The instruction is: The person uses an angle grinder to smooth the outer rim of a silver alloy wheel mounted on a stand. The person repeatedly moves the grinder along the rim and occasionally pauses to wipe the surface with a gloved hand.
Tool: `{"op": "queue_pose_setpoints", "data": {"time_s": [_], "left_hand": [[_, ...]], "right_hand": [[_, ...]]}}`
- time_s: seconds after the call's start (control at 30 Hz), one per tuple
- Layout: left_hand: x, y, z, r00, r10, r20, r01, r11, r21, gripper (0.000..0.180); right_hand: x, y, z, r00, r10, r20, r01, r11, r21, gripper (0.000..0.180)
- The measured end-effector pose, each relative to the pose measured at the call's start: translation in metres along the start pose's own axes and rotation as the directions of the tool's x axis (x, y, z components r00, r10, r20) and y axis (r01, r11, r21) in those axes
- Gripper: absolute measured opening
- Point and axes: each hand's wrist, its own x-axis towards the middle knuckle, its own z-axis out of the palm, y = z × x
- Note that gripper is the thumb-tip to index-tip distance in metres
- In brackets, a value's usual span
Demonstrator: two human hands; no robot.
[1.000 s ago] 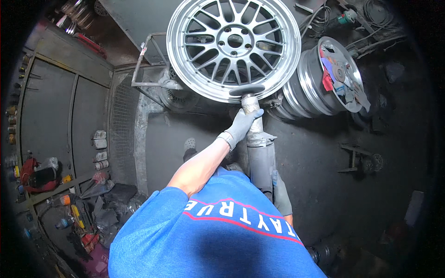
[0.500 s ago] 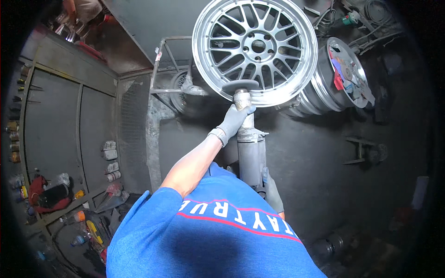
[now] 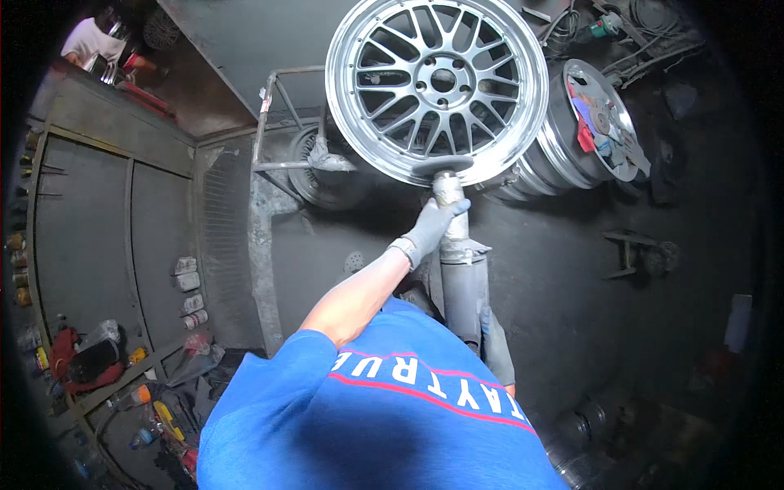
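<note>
A large silver multi-spoke alloy wheel (image 3: pixel 336 90) is held up ahead of me, its front facing me. Against the lower part of its rim lies the grey disc (image 3: pixel 437 164) of a long, dusty grey disc grinder (image 3: pixel 464 286). My gloved left hand (image 3: pixel 433 227) is wrapped round the whitish neck of the tool, just behind the disc. At the rear of the body, close to my belly, my gloved right hand (image 3: pixel 496 347) grips its right side; most of those fingers are hidden behind the tool.
Right of the wheel, a second rim (image 3: pixel 584 122) carries discs and coloured cloths. A metal tube frame (image 3: pixel 260 131) stands left, with another wheel (image 3: pixel 306 163) behind it. A small stool (image 3: pixel 633 253) is at right. A person (image 3: pixel 94 41) is at far upper left.
My hands and the grinder have shifted right along the wheel's lower rim. The whole view has turned slightly, so the wheel sits a little further left.
</note>
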Motion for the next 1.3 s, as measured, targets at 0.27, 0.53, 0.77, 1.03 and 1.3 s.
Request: {"op": "queue_pose_setpoints", "data": {"time_s": [0.27,0.53,0.77,1.03,1.3], "left_hand": [[0.001,0.0,-0.006,0.997,0.019,-0.07,-0.015,0.999,0.052,0.063],[0.0,0.039,-0.049,0.965,0.163,-0.204,-0.138,0.982,0.129,0.058],[0.012,-0.002,-0.004,0.979,0.111,-0.171,-0.115,0.993,-0.016,0.059],[0.042,-0.051,0.099,0.999,0.036,-0.01,-0.038,0.968,-0.248,0.07],[0.024,-0.035,0.071,0.983,0.073,-0.168,-0.105,0.976,-0.19,0.055]], "right_hand": [[-0.008,-0.032,0.018,0.996,0.069,0.058,-0.072,0.996,0.061,0.065],[0.071,0.01,-0.001,0.982,0.061,0.18,-0.065,0.998,0.019,0.058],[0.068,-0.035,-0.065,0.981,0.066,0.18,-0.025,0.975,-0.219,0.061],[0.06,-0.086,-0.16,0.986,-0.164,0.034,0.154,0.808,-0.568,0.063],[0.094,-0.074,-0.157,0.985,-0.096,0.142,0.159,0.823,-0.545,0.062]]}}
